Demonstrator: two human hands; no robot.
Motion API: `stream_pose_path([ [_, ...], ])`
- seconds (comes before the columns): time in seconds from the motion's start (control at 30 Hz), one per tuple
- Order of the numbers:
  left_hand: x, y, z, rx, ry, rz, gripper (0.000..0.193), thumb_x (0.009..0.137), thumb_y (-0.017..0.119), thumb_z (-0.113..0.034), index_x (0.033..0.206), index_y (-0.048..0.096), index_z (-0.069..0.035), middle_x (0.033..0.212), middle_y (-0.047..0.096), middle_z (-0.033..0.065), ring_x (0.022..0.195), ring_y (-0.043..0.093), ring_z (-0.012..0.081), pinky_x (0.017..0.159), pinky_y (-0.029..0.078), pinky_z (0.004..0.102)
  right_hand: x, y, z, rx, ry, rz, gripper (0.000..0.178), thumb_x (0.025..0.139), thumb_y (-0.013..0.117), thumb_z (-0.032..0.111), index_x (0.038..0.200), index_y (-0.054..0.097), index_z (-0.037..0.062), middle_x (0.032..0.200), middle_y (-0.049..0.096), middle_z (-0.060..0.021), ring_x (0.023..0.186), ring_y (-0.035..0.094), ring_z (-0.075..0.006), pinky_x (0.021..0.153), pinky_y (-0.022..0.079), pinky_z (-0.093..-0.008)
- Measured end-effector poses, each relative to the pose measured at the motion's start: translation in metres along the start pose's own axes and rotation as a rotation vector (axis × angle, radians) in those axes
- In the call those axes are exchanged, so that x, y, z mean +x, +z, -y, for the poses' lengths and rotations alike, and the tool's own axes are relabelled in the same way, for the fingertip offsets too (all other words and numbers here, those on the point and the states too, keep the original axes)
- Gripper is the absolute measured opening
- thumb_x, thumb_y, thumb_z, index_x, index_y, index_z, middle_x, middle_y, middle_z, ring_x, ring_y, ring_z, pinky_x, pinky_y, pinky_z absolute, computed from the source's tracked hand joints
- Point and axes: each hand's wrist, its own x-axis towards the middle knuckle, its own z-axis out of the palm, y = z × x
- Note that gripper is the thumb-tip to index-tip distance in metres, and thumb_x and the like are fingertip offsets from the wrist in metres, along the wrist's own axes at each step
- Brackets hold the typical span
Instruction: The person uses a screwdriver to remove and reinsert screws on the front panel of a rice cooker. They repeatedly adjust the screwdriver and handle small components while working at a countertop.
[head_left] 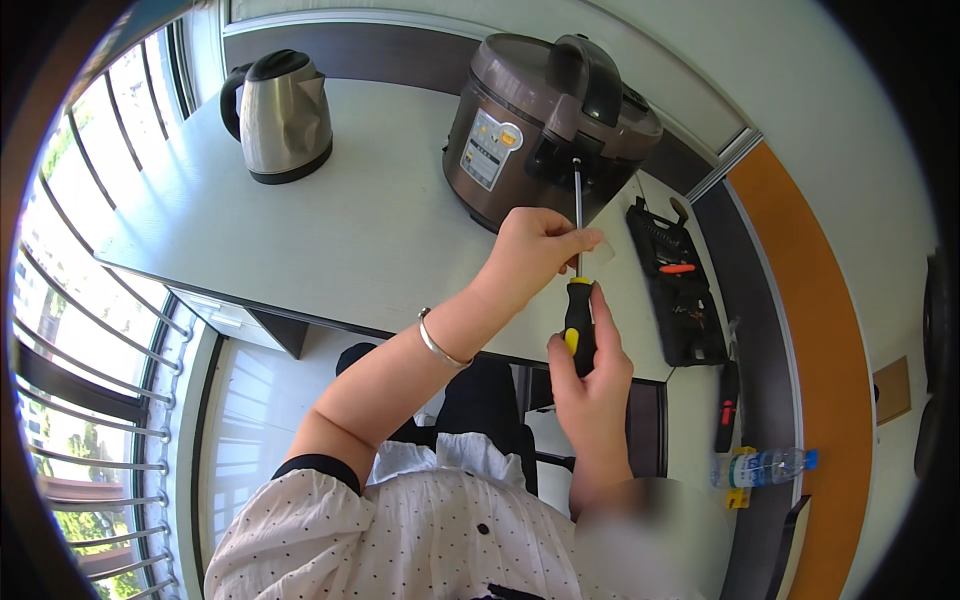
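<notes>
My right hand (593, 385) is wrapped round the black and yellow handle of a screwdriver (578, 312). Its long metal shaft points away from me, and the tip meets the dark recessed part of a brown electric cooker (520, 125). Beside the shaft, my left hand (535, 250) is closed in a pinch, with a small translucent piece (604, 252) showing past the fingertips. Whether those fingers also touch the shaft I cannot tell. The cooker stands upright with its lid down and its black handle on top.
A steel kettle (283, 120) stands at the far left of the white table (370, 200). To the right lies an opened black tool case (680, 285) with several tools. Nearer me on that side are a black and red tool (727, 408) and a plastic water bottle (765, 467). Barred windows line the left.
</notes>
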Motion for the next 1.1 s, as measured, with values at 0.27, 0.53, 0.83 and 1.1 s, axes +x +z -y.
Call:
stream_pose_path([
  [0.27,0.003,-0.004,0.004,-0.489,-0.105,0.173,0.030,0.086,0.060,-0.024,0.086,0.063,0.006,0.061,0.056,0.0052,0.051,0.045,0.0082,0.047,0.035,0.0191,0.005,-0.012,0.013,1.571,0.545,0.279,0.064,0.078,0.054,0.003,0.136,0.026,-0.0027,0.079,0.053,-0.0115,0.052,0.051,-0.0138,0.041,0.039,-0.0211],
  [0.53,0.002,-0.006,0.000,-0.312,-0.071,0.076,0.025,0.087,0.057,-0.020,0.088,0.064,0.005,0.066,0.060,0.0071,0.051,0.048,0.0083,0.047,0.037,0.0192,0.004,0.002,0.015,0.480,0.392,0.134,0.052,0.079,0.054,0.007,0.126,0.036,-0.0051,0.070,0.054,-0.0068,0.045,0.049,-0.0136,0.041,0.040,-0.0236],
  [0.83,0.011,-0.011,0.006,-0.431,-0.082,0.185,0.026,0.089,0.053,-0.019,0.092,0.063,0.005,0.066,0.060,0.0081,0.048,0.043,0.0080,0.047,0.035,0.0194,-0.003,0.011,0.001,0.573,0.325,0.030,0.057,0.078,0.057,0.001,0.130,0.034,-0.0068,0.078,0.053,-0.0047,0.061,0.051,-0.0091,0.054,0.043,-0.0213],
  [1.1,0.011,-0.010,0.013,-0.452,-0.107,0.229,0.026,0.089,0.053,-0.020,0.091,0.063,0.004,0.067,0.060,0.0085,0.050,0.045,0.0085,0.048,0.036,0.0205,-0.010,0.008,0.005,0.746,0.383,0.024,0.056,0.078,0.053,-0.003,0.130,0.034,-0.0066,0.079,0.053,-0.0056,0.061,0.050,-0.0079,0.052,0.041,-0.0190],
])
